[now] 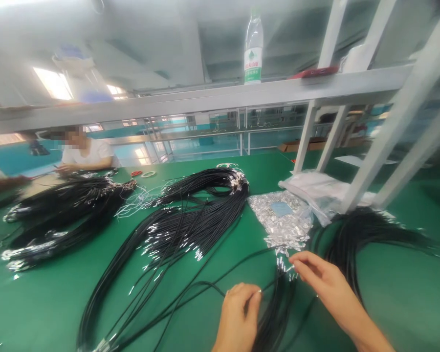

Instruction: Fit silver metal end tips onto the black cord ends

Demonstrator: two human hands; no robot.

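Note:
My left hand (239,313) is closed in a pinch on a black cable (209,284), whose pale tip shows at the fingertips. To its right, my right hand (320,278) has its thumb and index finger pressed together beside loose small silver metal sleeves (283,244). Whatever those fingers pinch is too small to make out. Between the hands lies a bundle of black cables (276,313) with silver ends, running toward the front edge. The sleeves spill from a clear plastic bag (284,212) just beyond my right hand.
A large coil of black cables (205,225) with silver tips covers the middle of the green table (190,322). More cable bundles (66,220) lie left, others (370,230) right. White shelf posts (388,117) rise at right; a bottle (253,54) stands above. A person (88,151) sits across.

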